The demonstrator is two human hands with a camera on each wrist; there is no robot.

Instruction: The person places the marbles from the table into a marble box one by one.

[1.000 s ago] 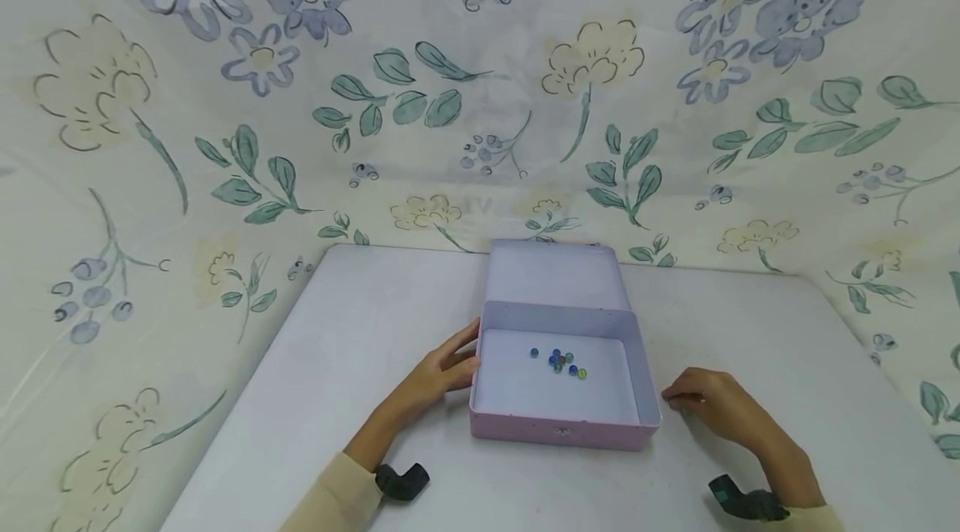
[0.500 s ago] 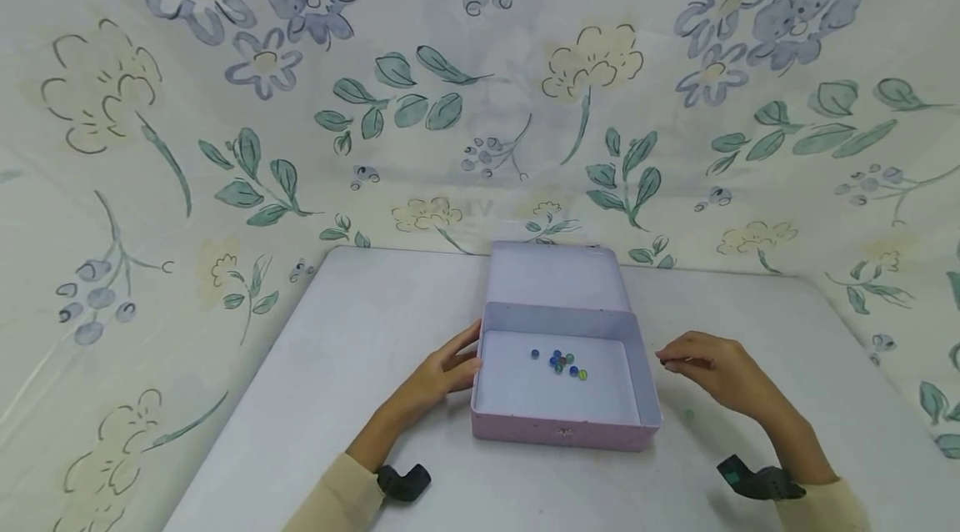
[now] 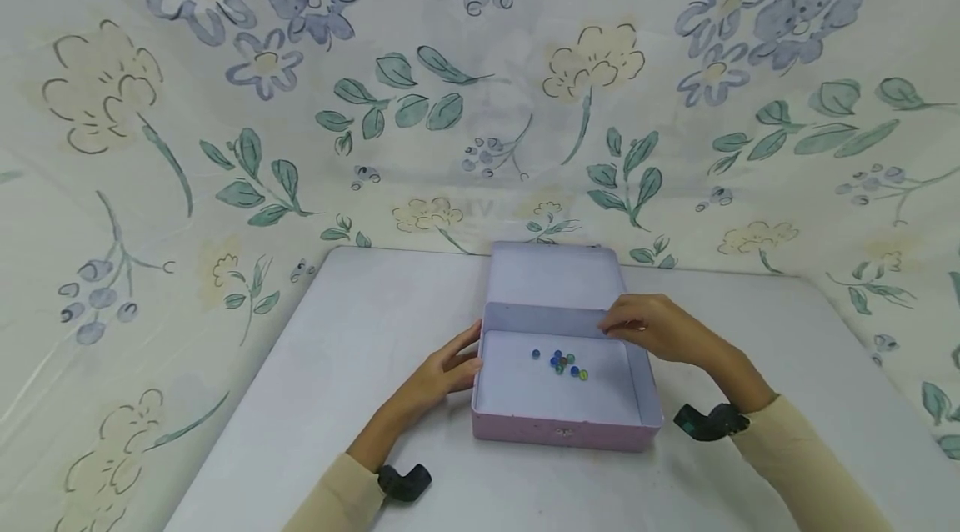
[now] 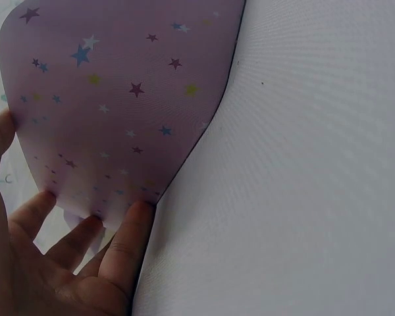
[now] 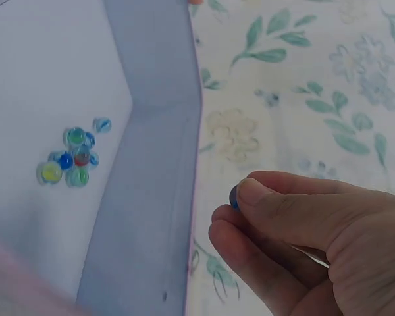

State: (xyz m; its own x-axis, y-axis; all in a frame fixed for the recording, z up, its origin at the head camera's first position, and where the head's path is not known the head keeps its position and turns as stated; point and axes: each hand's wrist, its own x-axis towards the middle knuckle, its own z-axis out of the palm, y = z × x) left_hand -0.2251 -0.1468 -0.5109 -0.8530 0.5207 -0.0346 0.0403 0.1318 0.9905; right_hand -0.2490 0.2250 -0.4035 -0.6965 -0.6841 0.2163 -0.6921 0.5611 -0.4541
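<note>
A pink metal box with a pale lilac inside stands on the table, its lid laid back behind it. Several glass marbles, among them a yellow-green marble and a reddish marble, lie grouped on its floor. My right hand is over the box's back right part, pinching a dark blue marble between thumb and fingers. My left hand rests against the box's left side, its fingertips on the star-printed wall in the left wrist view.
The white table carries the box near its middle. A floral cloth rises behind and at both sides. Each wrist bears a black device, one on the left wrist and one on the right.
From the table right of the box, my right hand has risen and moved left to above the box, carrying the marble. My left hand stays against the box's side.
</note>
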